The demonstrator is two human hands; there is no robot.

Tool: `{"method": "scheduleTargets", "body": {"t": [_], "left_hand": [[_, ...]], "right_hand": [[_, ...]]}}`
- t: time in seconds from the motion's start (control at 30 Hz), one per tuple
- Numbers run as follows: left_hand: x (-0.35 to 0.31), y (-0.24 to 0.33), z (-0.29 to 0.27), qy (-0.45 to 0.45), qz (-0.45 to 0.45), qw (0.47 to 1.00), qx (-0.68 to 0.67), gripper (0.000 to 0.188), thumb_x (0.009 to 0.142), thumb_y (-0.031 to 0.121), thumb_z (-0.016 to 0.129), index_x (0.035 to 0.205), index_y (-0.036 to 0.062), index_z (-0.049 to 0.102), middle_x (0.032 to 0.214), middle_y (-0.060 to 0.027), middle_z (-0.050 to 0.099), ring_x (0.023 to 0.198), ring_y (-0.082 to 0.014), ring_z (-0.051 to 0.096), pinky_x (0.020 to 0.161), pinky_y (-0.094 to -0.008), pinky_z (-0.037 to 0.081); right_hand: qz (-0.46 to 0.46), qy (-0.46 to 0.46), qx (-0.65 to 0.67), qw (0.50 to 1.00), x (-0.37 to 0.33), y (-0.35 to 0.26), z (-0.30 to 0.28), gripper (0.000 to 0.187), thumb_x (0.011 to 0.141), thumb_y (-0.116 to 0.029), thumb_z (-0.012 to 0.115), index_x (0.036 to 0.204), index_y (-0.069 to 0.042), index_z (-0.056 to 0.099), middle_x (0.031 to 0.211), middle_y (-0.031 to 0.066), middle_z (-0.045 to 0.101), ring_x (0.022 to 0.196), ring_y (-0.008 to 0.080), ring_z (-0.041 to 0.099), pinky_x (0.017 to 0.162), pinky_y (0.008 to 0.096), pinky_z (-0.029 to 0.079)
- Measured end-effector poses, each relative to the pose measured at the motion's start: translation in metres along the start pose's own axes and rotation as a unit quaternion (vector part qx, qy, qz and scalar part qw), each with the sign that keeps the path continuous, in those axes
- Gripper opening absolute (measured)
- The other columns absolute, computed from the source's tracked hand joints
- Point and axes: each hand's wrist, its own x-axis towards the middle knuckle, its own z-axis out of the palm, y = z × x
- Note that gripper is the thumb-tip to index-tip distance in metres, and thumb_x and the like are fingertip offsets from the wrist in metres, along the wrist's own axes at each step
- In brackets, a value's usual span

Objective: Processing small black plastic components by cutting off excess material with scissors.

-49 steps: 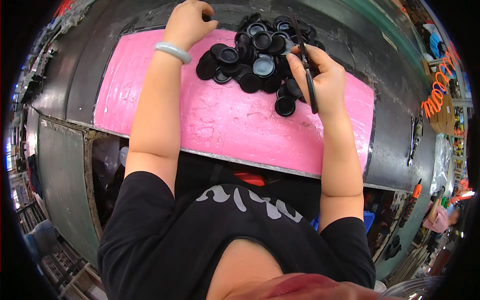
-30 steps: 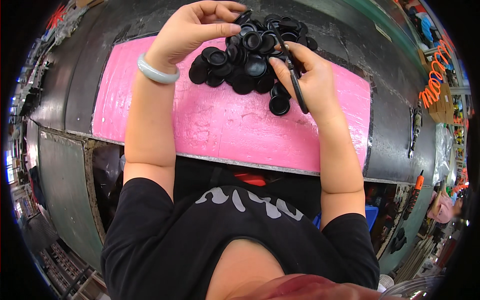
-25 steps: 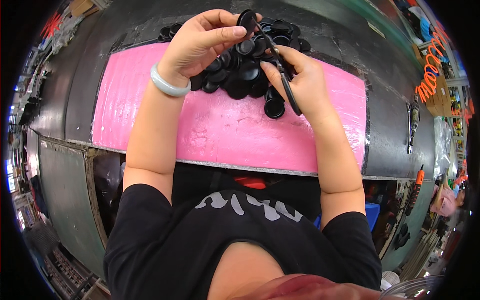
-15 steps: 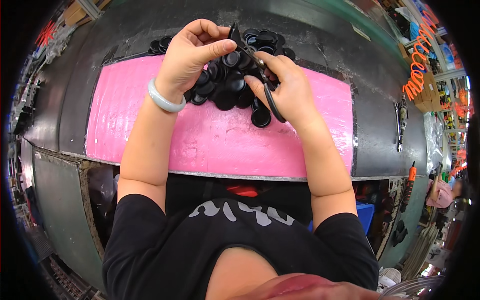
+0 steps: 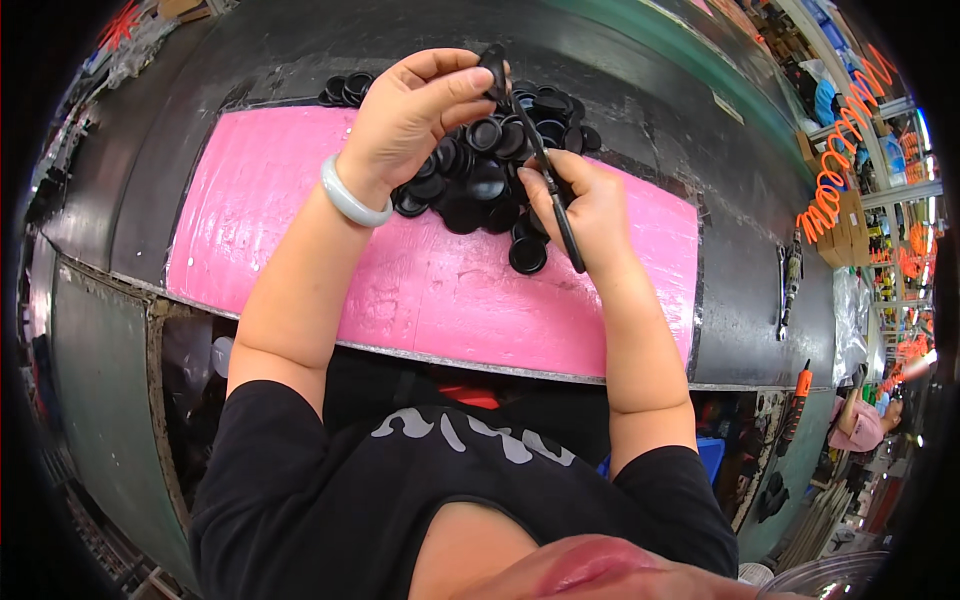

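Over the far part of the pink sheet (image 5: 440,300), my left hand (image 5: 405,120) pinches a small black round piece (image 5: 492,70) between thumb and fingers. My right hand (image 5: 592,205) grips a pair of black-handled scissors (image 5: 568,235), turned edge-on. Their blades point up and away, with the tips right beside the black piece. Whether the blades touch it or are parted, I cannot tell. Beneath both hands lies a heap of black round caps (image 5: 485,180), with one cap (image 5: 527,256) at its near edge. A pale bangle (image 5: 350,195) circles my left wrist.
Several more black caps (image 5: 345,88) lie at the pink sheet's far left edge. The dark worktable (image 5: 760,300) holds a metal tool (image 5: 786,290) at the right. An orange coiled hose (image 5: 832,180) hangs there, and an orange-handled tool (image 5: 800,390) is at the table's front edge.
The scissors have turned from showing their handle loop to edge-on. The black piece has tilted in my left fingers, and the view has shifted slightly.
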Motion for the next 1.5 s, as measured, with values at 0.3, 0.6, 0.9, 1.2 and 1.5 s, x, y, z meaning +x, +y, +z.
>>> {"method": "scheduleTargets", "body": {"t": [0.3,0.6,0.9,1.2,1.5], "left_hand": [[0.002,-0.007,0.003,-0.053,-0.023,0.992,-0.110,0.030,0.093,0.014,0.058,0.114,-0.0063,0.063,0.123,-0.0174,0.062,0.107,-0.0243,0.063,0.099,-0.0356,0.050],[-0.003,-0.007,0.006,-0.085,-0.102,0.990,-0.039,0.021,0.091,0.010,0.063,0.107,-0.0029,0.067,0.118,-0.0151,0.065,0.104,-0.0209,0.064,0.096,-0.0354,0.050],[0.014,0.002,-0.038,0.030,-0.036,0.989,0.139,0.021,0.087,0.014,0.069,0.101,-0.0012,0.069,0.106,-0.0111,0.070,0.094,-0.0164,0.066,0.086,-0.0300,0.051],[0.024,-0.008,-0.097,0.183,0.194,0.573,0.775,0.021,0.069,0.016,0.074,0.086,0.0042,0.072,0.099,-0.0128,0.069,0.093,-0.0339,0.063,0.089,-0.0417,0.050],[-0.005,0.019,-0.035,-0.129,-0.158,0.666,0.717,0.025,0.063,0.012,0.080,0.084,0.0040,0.070,0.087,-0.0112,0.068,0.086,-0.0255,0.065,0.075,-0.0352,0.051]], "right_hand": [[0.097,-0.110,0.195,0.970,-0.001,-0.013,-0.003,0.023,0.088,-0.019,0.071,0.102,-0.001,0.067,0.071,-0.0035,0.058,0.064,0.0050,0.049,0.057,0.0220,0.041],[0.094,-0.113,0.212,0.966,0.000,-0.010,-0.004,0.026,0.094,-0.023,0.063,0.103,0.001,0.065,0.067,-0.0024,0.054,0.057,0.0046,0.049,0.051,0.0202,0.039],[0.151,-0.062,0.227,0.960,-0.001,-0.016,-0.006,0.018,0.089,-0.019,0.070,0.094,-0.002,0.068,0.061,-0.0038,0.055,0.046,0.0028,0.046,0.042,0.0196,0.036],[0.118,-0.008,0.242,0.963,0.004,-0.006,-0.005,0.020,0.090,-0.022,0.069,0.094,-0.002,0.067,0.061,-0.0046,0.054,0.047,0.0023,0.046,0.043,0.0194,0.036],[0.110,-0.006,0.226,0.968,0.003,-0.007,-0.004,0.019,0.090,-0.021,0.070,0.094,-0.002,0.067,0.063,-0.0053,0.054,0.049,0.0020,0.045,0.044,0.0194,0.035]]}}
